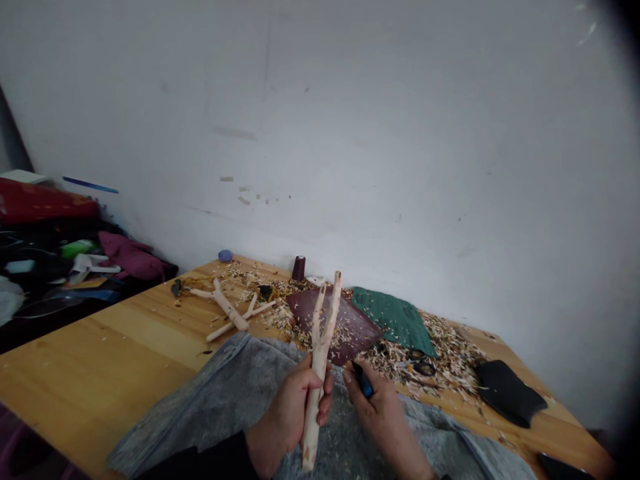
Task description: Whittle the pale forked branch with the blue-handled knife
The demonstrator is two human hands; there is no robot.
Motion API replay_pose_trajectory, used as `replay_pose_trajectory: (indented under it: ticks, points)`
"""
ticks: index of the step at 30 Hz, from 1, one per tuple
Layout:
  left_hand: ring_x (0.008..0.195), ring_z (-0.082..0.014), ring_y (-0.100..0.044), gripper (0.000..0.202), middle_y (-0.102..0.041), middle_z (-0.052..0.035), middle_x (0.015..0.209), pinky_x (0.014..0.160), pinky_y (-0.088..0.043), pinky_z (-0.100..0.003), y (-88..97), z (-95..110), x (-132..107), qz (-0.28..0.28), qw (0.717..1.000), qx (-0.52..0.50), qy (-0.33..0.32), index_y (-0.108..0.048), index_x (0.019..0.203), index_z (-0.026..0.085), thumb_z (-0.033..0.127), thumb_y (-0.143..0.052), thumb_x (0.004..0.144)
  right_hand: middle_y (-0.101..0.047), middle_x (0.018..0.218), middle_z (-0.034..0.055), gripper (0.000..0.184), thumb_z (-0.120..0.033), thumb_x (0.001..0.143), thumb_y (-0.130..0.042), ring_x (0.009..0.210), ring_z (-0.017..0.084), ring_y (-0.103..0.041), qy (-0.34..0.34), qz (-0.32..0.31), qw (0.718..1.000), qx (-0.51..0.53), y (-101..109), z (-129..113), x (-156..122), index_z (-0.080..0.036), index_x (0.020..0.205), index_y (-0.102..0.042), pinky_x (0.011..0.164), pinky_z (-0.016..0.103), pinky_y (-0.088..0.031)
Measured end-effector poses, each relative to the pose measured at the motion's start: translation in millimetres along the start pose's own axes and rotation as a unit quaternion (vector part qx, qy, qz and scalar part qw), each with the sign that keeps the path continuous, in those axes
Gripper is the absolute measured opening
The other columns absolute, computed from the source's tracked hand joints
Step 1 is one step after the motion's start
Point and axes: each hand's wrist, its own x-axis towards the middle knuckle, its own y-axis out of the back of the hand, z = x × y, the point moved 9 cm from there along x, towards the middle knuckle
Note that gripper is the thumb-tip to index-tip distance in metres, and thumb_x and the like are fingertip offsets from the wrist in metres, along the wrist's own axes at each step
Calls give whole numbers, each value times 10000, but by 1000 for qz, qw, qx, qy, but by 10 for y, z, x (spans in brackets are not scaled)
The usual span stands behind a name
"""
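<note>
The left hand (293,413) closes firmly around a peeled forked branch (319,360), held upright over a grey felt cloth (225,393) on the near side. The right hand (383,420), fingers curled, pinches a blue-handled tool (363,380), probably a knife, its blade hidden. Wood shavings (430,360) litter the wooden table (85,373) beyond.

I see a pale cream forked branch (319,353) at lower centre, with a blue tool handle (363,381) just right of it. Behind them, a dark green cloth (395,320) adjoins a maroon sheet (307,308) on the honey-streaked table (100,360), and mottled grey felt (225,393) spreads across the bottom of my view.
</note>
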Motion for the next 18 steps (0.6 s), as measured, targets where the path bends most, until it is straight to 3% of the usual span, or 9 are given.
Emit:
replay_pose_trajectory:
  ticks: [4, 7, 12, 18]
  points:
    - [388, -60, -377, 197, -485, 59, 614, 354, -271, -184, 0, 9, -18, -13, 996, 70, -44, -497, 804, 198, 179, -490, 607, -675, 707, 12, 152, -221, 842, -479, 633, 160, -629, 4, -16, 983, -185, -54, -21, -48, -205, 937, -597, 564, 218, -365]
    - [398, -61, -382, 152, -461, 79, 552, 395, -301, -185, 12, 26, -46, -4, 985, 160, -69, -494, 818, 195, 198, -533, 671, -671, 748, 15, 161, -108, 764, -518, 688, 169, -632, 15, -29, 954, -298, -46, -93, -67, -212, 871, -577, 589, 228, -339]
    - [410, -69, -347, 351, -387, 114, 503, 412, -291, -193, -25, 88, -73, 5, 963, 255, -81, -525, 1048, 188, 284, -632, 728, -655, 784, 1, 164, -80, 748, -567, 717, 165, -620, 41, -27, 934, -355, -35, -221, -83, -219, 834, -559, 633, 241, -324]
    - [415, -67, -347, 423, -413, 106, 533, 401, -281, -192, -57, 110, -74, 18, 954, 289, -74, -525, 1138, 198, 326, -641, 752, -652, 766, 3, 164, -61, 768, -558, 692, 170, -622, 40, -20, 914, -402, -42, -232, -81, -217, 814, -539, 605, 259, -309]
